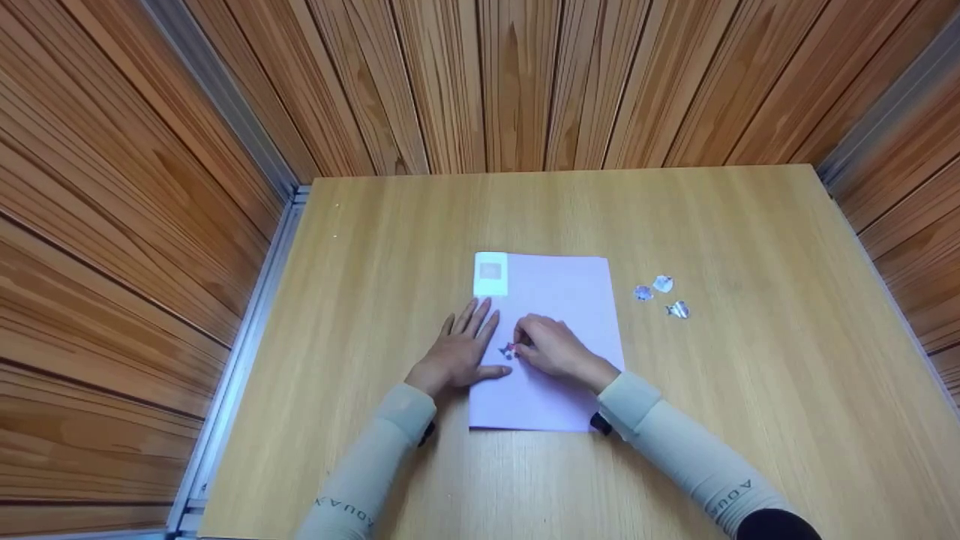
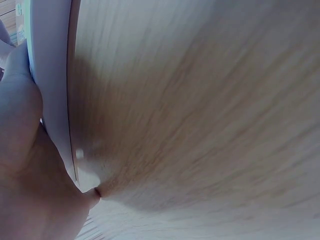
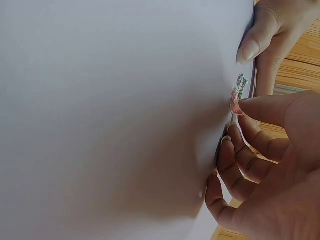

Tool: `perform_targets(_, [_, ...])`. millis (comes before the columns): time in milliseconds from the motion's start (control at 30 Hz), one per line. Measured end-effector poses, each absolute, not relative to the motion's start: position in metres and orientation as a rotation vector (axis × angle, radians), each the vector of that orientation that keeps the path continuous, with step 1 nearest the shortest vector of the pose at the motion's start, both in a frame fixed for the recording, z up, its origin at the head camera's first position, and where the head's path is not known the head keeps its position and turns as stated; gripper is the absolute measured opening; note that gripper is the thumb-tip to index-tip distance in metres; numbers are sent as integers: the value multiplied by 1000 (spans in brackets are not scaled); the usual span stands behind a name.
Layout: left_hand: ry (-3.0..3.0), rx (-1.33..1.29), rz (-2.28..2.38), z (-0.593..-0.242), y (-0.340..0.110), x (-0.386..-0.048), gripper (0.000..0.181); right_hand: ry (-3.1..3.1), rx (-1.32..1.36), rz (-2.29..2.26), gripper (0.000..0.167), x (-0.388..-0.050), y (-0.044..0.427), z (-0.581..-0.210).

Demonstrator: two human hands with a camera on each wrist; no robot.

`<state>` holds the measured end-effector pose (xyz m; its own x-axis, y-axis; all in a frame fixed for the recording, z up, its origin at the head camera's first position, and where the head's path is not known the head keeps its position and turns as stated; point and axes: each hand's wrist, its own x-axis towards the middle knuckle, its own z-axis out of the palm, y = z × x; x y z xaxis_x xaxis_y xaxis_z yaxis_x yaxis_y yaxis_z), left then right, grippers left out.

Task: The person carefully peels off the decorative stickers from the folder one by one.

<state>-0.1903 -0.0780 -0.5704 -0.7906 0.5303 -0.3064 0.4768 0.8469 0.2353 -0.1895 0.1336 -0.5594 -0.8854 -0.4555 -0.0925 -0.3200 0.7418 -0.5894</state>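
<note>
A pale lilac booklet [image 1: 559, 300] with a white label at its upper left corner lies on the table. My left hand [image 1: 459, 352] is spread with straight fingers across its left side; in the left wrist view, part of that hand [image 2: 30, 165] shows beside the booklet's edge [image 2: 52, 60]. Over the middle of the booklet, my right hand [image 1: 553, 346] pinches a small red and dark sticker-like cutout [image 1: 508, 350]. The right wrist view shows the thumb on the red end of this cutout [image 3: 238, 97], close to the page, with the other fingers bent. Whether it touches the page I cannot tell.
Several small shiny cutouts, among them a fish-shaped one [image 1: 678, 310], lie on the table to the right of the booklet. The wooden table [image 1: 390, 240] is bordered by wood-panelled walls [image 1: 517, 82] at the back and sides, with a metal rail [image 1: 247, 330] along the left.
</note>
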Motion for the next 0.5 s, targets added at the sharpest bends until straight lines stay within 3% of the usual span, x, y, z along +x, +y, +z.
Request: perform_targets(500, [2665, 757, 229, -570, -79, -190, 103, 2712, -700, -893, 5, -190, 135, -562])
